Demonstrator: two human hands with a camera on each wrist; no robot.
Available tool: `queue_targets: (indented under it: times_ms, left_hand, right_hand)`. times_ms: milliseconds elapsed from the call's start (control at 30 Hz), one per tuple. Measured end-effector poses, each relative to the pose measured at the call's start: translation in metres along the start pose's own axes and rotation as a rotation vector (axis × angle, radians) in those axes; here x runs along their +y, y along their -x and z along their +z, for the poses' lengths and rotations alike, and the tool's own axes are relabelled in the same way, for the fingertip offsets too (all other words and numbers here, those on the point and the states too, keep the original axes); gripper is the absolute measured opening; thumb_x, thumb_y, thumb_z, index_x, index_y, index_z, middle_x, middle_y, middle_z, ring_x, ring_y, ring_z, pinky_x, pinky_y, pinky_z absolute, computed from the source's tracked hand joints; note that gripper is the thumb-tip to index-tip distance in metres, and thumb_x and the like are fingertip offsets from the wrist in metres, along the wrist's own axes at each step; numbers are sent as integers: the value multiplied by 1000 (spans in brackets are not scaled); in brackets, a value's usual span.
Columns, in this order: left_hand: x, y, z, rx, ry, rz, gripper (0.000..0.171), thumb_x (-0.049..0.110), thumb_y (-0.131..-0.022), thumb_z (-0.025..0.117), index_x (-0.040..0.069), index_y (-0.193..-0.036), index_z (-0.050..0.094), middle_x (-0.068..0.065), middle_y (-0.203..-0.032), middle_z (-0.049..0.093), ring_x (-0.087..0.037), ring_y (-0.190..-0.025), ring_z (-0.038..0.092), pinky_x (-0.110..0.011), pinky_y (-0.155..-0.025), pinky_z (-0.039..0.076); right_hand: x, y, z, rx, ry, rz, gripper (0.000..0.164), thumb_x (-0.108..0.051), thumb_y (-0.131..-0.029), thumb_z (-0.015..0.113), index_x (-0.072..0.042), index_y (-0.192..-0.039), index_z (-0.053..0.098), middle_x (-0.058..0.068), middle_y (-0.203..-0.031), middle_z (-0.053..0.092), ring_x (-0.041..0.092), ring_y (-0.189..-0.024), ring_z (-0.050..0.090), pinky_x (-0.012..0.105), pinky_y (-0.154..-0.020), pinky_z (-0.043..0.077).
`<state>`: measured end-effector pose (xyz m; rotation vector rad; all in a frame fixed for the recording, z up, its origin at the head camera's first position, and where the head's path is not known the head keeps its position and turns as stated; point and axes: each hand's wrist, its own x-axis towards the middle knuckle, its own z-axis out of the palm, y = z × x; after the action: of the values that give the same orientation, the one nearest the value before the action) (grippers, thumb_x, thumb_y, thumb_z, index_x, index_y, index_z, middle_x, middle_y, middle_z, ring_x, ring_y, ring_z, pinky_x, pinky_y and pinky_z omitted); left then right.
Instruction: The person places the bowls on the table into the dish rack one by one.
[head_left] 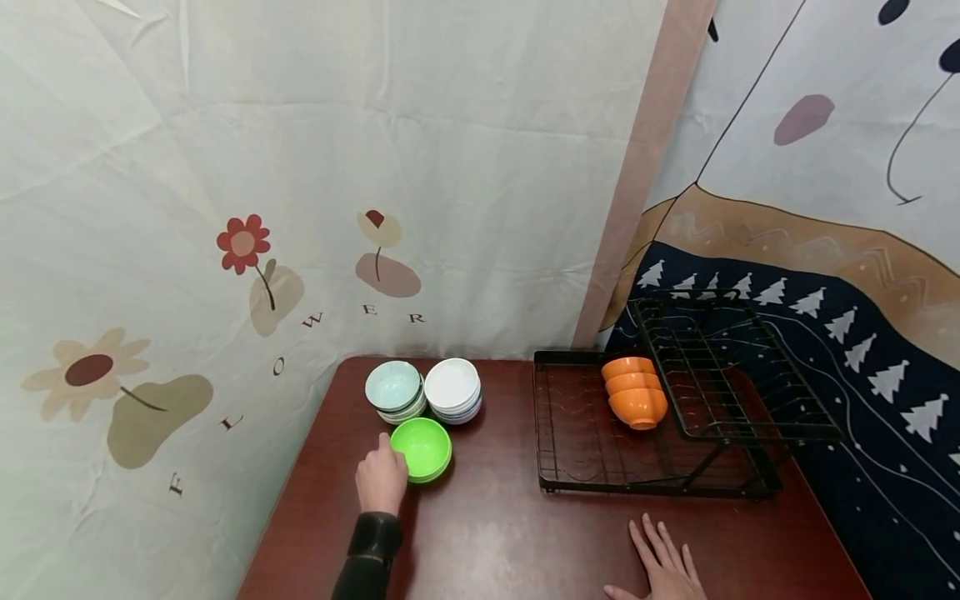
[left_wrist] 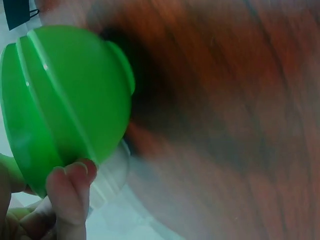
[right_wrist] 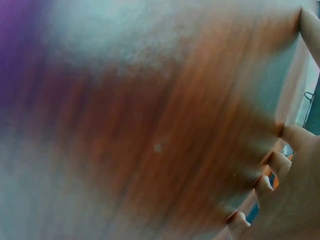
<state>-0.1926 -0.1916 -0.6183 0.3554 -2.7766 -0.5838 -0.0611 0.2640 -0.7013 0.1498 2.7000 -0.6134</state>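
My left hand [head_left: 382, 479] grips the left edge of a stack of nested green bowls [head_left: 426, 446]. In the left wrist view the fingertips [left_wrist: 75, 172] press the side of the green bowls [left_wrist: 80, 95], whose stacked rims show as ridges. Just behind the green stack stand pale blue-green bowls [head_left: 393, 386] and white bowls [head_left: 452, 385], each nested in a pile. My right hand [head_left: 663, 567] has its fingers spread at the table's front, right of the middle. In the right wrist view its fingertips [right_wrist: 240, 220] touch the wooden surface, with nothing held.
A black two-tier dish rack [head_left: 600, 485] stands at the right of the dark red-brown table [head_left: 502, 533]. Several orange bowls [head_left: 637, 408] lean in a row on its lower tier, beside the raised upper tier [head_left: 742, 375]. Printed cloth [head_left: 480, 183] hangs behind the table.
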Motion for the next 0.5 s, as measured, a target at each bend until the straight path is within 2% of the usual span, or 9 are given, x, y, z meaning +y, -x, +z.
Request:
queue_targets:
  times_ms: [100,167,200,300,333,433,500]
  left_hand:
    - [4,0,-3,32,-44,38,44,3,-99,63,-14,-139,64,-28,-73,69,-46,-62,67,-58,-63,58]
    - [2,-1,-1,56,-46,58,43,2,-98,63,-14,-139,64,-28,-71,68,-47,-61,66,-59,-61,57]
    - [-1,-3,4,70,-44,68,43,2,-99,62,-14,-139,64,-28,-70,68,-47,-60,66,-60,-61,57]
    - [-23,-11,34,145,-35,98,41,5,-99,56,-12,-136,63,-27,-67,66,-49,-60,65,-64,-58,54]
    - [-25,-12,36,139,-14,90,41,6,-100,54,-12,-136,62,-28,-69,67,-51,-61,65,-66,-60,54]
    - [-20,-11,27,117,78,70,34,6,-99,55,-10,-128,61,-31,-73,68,-54,-66,67,-67,-61,53]
    - [-1,-6,2,59,150,38,28,3,-98,58,-9,-123,61,-34,-77,68,-55,-69,68,-67,-62,54]
  right_hand:
    - [0,0,0,2,0,-1,128,-92,-77,72,-7,-168,44,30,-177,32,61,-164,23,86,-127,10]
    - [0,0,0,6,-1,-4,128,-92,-77,73,-7,-168,44,30,-177,32,61,-164,23,86,-127,11]
    - [0,0,0,9,0,-7,128,-92,-77,73,-7,-168,44,30,-177,32,61,-163,24,86,-127,11]
    - [0,1,0,19,-1,-13,127,-91,-77,73,-7,-168,44,30,-177,33,61,-163,25,86,-126,12]
    - [0,1,1,21,-2,-16,127,-91,-77,73,-7,-168,45,30,-177,33,61,-163,25,86,-126,12]
    - [0,1,1,26,-2,-19,126,-91,-77,73,-7,-168,45,30,-176,34,61,-163,25,87,-126,13]
    - [1,1,1,26,-5,-21,126,-90,-78,74,-7,-168,45,30,-177,33,61,-163,25,87,-126,12]
